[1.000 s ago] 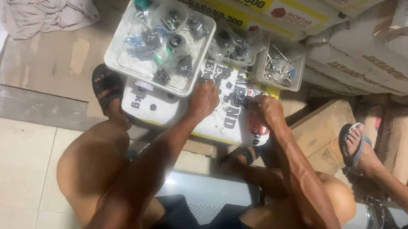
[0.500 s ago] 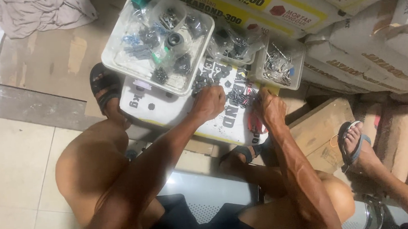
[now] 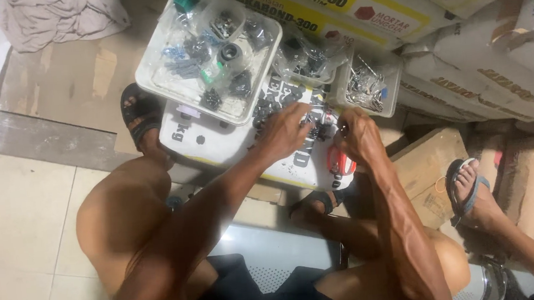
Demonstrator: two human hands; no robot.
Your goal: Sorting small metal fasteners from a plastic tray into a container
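Head view, left hand (image 3: 284, 132) touching screws (image 3: 319, 129)

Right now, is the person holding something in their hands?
It cannot be told for sure. Both the left hand and right hand have fingertips down among small dark screws scattered on the white sack.

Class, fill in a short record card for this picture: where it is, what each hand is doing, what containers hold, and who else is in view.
Setting: person seated over a white sack laid flat on the floor
Left hand: fingers spread over small dark screws scattered on the sack
Right hand: curled beside the same pile; grip unclear
Containers: clear tray of bagged hardware; small tub of metal fasteners
Others: another person's sandalled foot
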